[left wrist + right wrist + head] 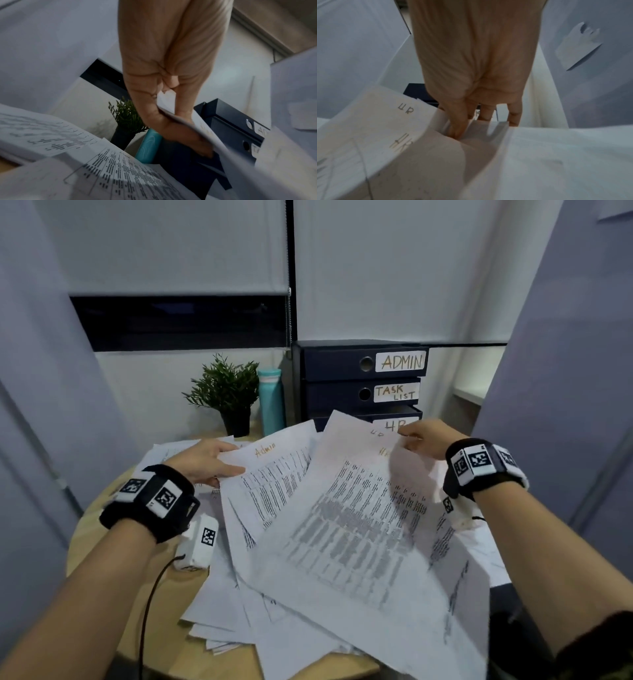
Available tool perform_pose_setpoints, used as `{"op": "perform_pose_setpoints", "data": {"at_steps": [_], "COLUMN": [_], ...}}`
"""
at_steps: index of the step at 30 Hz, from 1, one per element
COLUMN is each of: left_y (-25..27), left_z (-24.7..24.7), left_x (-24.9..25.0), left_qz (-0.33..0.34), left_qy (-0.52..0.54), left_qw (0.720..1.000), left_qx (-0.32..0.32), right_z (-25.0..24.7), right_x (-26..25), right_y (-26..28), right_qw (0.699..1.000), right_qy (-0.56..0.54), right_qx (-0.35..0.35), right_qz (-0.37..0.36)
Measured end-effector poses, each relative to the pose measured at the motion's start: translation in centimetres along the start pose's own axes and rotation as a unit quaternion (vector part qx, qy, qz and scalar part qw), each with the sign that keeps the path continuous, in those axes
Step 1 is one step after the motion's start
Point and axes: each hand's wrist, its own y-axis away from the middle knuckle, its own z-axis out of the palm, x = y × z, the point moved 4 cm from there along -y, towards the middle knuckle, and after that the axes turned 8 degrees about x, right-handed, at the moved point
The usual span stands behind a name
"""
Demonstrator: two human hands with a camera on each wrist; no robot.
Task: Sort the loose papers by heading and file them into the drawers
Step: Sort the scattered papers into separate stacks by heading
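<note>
Over the round table [102,508] the left hand [202,458] pinches the Admin sheet [270,474] at nine o'clock, the right hand [426,438] grips HR sheets [359,508] at two o'clock below the drawers [363,381]; left wrist shows thumb clamping paper, right wrist fingers curled into HR pages [402,121].

HR drawer [394,422] half hidden, printed text blurred
</note>
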Motion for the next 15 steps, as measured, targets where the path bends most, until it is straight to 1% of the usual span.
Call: {"op": "perform_pose_setpoints", "data": {"at_steps": [4,6,9,11,13,15], "left_y": [-0.2,-0.3,-1.0,-1.1,-1.2,-1.2], "left_z": [1.4,1.9,1.1,0.3,-0.7,-1.4], "left_x": [1.8,2.4,1.5,0.5,-0.5,-1.1], "left_qz": [0.031,0.032,-0.007,-0.049,-0.094,-0.120], "left_qy": [-0.005,-0.034,-0.098,-0.115,-0.068,0.022], "left_qw": [0.999,0.999,0.995,0.992,0.992,0.987], "left_qx": [-0.016,-0.012,0.016,0.024,0.051,0.101], "right_z": [0.7,0.9,0.0,-1.2,-2.4,-2.7], "right_x": [-1.9,-2.4,-2.3,-1.4,-0.5,-0.1], "right_y": [-1.2,-1.3,-1.5,-1.6,-1.4,-1.5], "right_qw": [0.999,0.998,0.999,0.999,0.999,0.998], "right_qy": [0.014,0.021,-0.011,-0.029,-0.038,-0.042], "right_qx": [-0.026,-0.042,-0.046,-0.027,-0.020,-0.024], "right_qz": [-0.027,-0.036,-0.026,-0.027,-0.026,-0.028]}}
